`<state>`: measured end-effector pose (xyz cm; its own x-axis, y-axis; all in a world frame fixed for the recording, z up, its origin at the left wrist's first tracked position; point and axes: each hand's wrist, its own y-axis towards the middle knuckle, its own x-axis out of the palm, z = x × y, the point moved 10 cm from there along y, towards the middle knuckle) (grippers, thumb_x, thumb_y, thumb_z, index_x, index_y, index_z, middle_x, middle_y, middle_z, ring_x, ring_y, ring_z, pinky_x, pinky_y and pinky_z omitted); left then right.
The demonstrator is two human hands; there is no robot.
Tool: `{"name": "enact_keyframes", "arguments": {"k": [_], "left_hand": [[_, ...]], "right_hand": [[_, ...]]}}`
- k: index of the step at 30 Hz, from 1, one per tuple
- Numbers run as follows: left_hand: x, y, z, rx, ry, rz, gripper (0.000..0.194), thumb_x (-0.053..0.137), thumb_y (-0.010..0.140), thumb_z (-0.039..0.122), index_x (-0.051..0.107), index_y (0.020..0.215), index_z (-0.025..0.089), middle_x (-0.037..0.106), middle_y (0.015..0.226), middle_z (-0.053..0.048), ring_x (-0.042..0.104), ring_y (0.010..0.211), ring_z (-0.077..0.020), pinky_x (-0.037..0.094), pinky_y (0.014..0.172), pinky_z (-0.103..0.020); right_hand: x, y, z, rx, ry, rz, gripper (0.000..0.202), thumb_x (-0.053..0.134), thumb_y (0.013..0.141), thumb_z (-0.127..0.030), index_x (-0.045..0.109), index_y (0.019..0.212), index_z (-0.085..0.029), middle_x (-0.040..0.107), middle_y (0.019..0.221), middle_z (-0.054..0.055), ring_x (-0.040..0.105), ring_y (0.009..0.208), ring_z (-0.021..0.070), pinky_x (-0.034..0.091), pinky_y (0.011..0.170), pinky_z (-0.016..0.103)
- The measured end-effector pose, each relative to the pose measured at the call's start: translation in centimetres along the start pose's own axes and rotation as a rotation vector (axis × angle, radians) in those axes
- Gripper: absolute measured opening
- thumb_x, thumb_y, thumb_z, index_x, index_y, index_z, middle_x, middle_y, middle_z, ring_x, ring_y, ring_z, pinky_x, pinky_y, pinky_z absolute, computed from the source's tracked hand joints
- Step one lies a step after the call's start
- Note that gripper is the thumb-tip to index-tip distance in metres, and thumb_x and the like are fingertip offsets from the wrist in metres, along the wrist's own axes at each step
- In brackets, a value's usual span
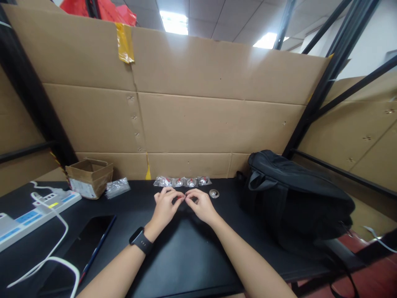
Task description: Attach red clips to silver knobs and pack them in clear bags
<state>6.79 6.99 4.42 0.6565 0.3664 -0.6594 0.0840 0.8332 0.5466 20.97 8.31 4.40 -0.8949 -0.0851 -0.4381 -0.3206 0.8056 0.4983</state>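
My left hand (166, 206) and my right hand (202, 205) meet over the black table, fingertips almost touching. Each pinches with thumb and fingers at a tiny item between them. A bit of red shows at the left fingertips, but the item is mostly hidden and too small to name. Just behind the hands lies a row of several clear plastic packets (190, 182) holding shiny round metal pieces with red marks. To the right of my right hand, a loose round metal piece (214, 193) lies flat on the table.
At the left are an open cardboard box (91, 176), clear plastic bags (118, 188), a white power strip (40, 213) with cables and a dark tablet-like device (83, 244). A black bag (291, 198) fills the right side. A cardboard wall (192, 124) stands behind.
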Motion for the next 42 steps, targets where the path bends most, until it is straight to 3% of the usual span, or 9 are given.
{"name": "enact_keyframes", "arguments": {"k": [4,10,20,26,29,32,38,42], "left_hand": [[0.2,0.1,0.0,0.004,-0.013,-0.025,0.012,0.062,0.086,0.028,0.074,0.087,0.027,0.074,0.094,-0.003,0.053,0.107,-0.0262,0.028,0.086,-0.039],[0.7,-0.1,0.3,0.024,-0.012,-0.064,0.014,0.061,0.088,0.035,0.074,0.088,0.028,0.074,0.095,-0.003,0.052,0.107,-0.0263,0.027,0.088,-0.04],[1.1,-0.3,0.8,0.038,-0.018,-0.103,0.014,0.062,0.088,0.037,0.073,0.086,0.028,0.074,0.095,-0.003,0.053,0.106,-0.0268,0.029,0.09,-0.041],[0.5,-0.3,1.3,-0.001,-0.115,-0.075,0.036,0.039,0.099,0.039,0.057,0.129,0.031,0.063,0.129,-0.005,0.052,0.119,-0.0241,0.033,0.094,-0.039],[1.0,-0.4,1.7,0.016,-0.131,-0.162,0.033,0.046,0.096,0.045,0.064,0.119,0.029,0.066,0.122,-0.005,0.054,0.116,-0.0246,0.035,0.094,-0.039],[0.9,-0.5,1.6,0.003,-0.132,-0.177,0.029,0.05,0.093,0.041,0.069,0.11,0.027,0.07,0.113,-0.006,0.056,0.11,-0.0246,0.035,0.093,-0.039],[2.1,-1.1,2.4,0.081,-0.067,-0.285,0.017,0.061,0.085,0.032,0.075,0.093,0.029,0.072,0.102,-0.004,0.054,0.108,-0.0259,0.032,0.094,-0.043],[3.2,-1.5,2.0,0.071,-0.062,-0.315,0.017,0.059,0.088,0.034,0.074,0.095,0.03,0.071,0.107,-0.003,0.053,0.11,-0.0259,0.031,0.095,-0.045]], "right_hand": [[-0.3,0.1,0.1,-0.007,-0.042,0.031,0.011,0.065,0.086,-0.025,0.075,0.081,-0.022,0.072,0.102,0.006,0.067,0.088,0.0195,0.053,0.07,0.029],[-0.3,0.2,0.8,0.021,-0.038,-0.018,0.014,0.064,0.087,-0.025,0.077,0.083,-0.023,0.071,0.106,0.006,0.068,0.093,0.0206,0.053,0.078,0.032],[0.3,0.0,1.2,0.022,-0.005,-0.072,0.012,0.062,0.085,-0.021,0.072,0.079,-0.021,0.068,0.107,0.006,0.065,0.091,0.0184,0.05,0.063,0.025],[0.3,0.1,0.4,-0.028,-0.066,-0.091,0.009,0.063,0.08,-0.017,0.07,0.077,-0.02,0.063,0.108,0.006,0.063,0.094,0.0193,0.051,0.071,0.028],[0.1,0.0,-0.1,-0.057,-0.139,-0.097,0.007,0.065,0.079,-0.017,0.071,0.077,-0.021,0.061,0.11,0.007,0.059,0.105,0.0226,0.049,0.088,0.035],[-0.3,0.0,-0.3,-0.068,-0.192,-0.09,0.008,0.066,0.078,-0.016,0.07,0.075,-0.022,0.06,0.111,0.008,0.056,0.111,0.0249,0.042,0.1,0.042],[-1.9,0.6,-0.7,-0.052,-0.222,-0.018,0.012,0.061,0.079,-0.016,0.067,0.07,-0.021,0.059,0.114,0.008,0.056,0.111,0.0249,0.042,0.099,0.04],[-2.7,0.8,-0.3,-0.038,-0.277,-0.007,0.01,0.06,0.077,-0.016,0.066,0.07,-0.022,0.061,0.112,0.007,0.057,0.109,0.0247,0.043,0.096,0.038]]}}
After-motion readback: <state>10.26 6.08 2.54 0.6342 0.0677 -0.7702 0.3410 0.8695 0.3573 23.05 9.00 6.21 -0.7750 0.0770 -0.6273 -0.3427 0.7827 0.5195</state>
